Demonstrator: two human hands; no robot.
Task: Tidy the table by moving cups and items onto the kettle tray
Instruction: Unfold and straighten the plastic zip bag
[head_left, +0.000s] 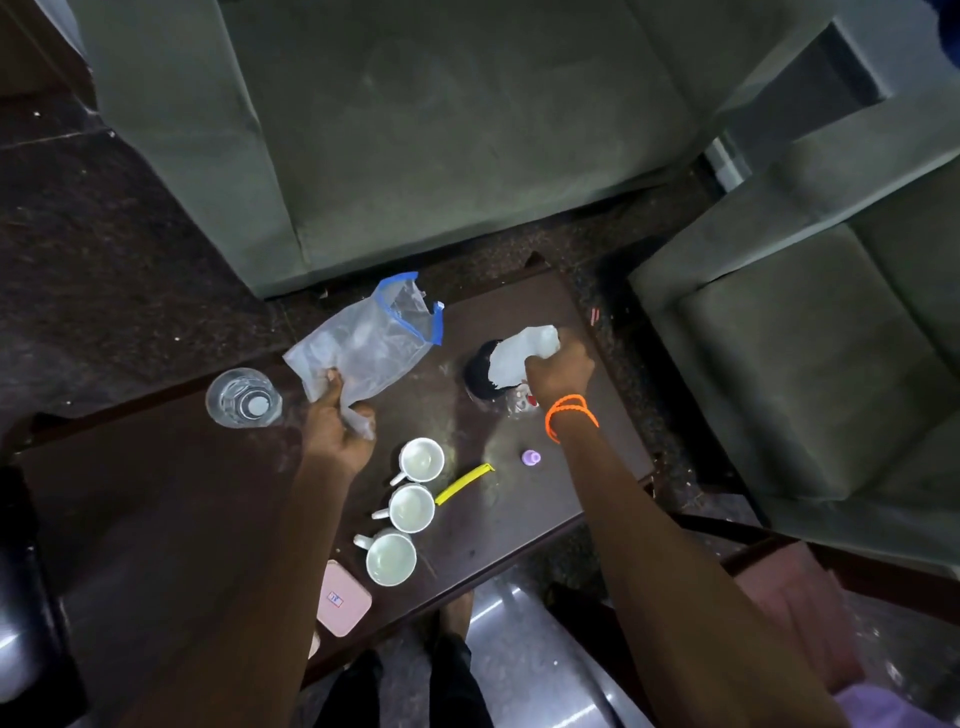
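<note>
Cups (410, 508), 3 white ones with handles pointing left, stand in a slanting row near the front edge of the dark table (156, 493), mouths up. Nearest the camera, a pink flat case (344, 598) lies at the table edge, just beside the closest cup. A yellow clip (464, 484) lies right of the middle cup, and a small purple cap (531, 457) sits farther right, apart from it. Beyond the cups, the left hand (335, 421) has its fingers curled round the corner of a clear plastic bag (366, 348) with a blue zip strip. A clear drinking glass (243, 397) stands left of that hand. On the right, the right hand (560, 371), an orange band (570, 413) on its wrist, grips a crumpled white wrapper (522, 351) over a dark round object (483, 374). Grey sofas (415, 130) stand behind the table.
</note>
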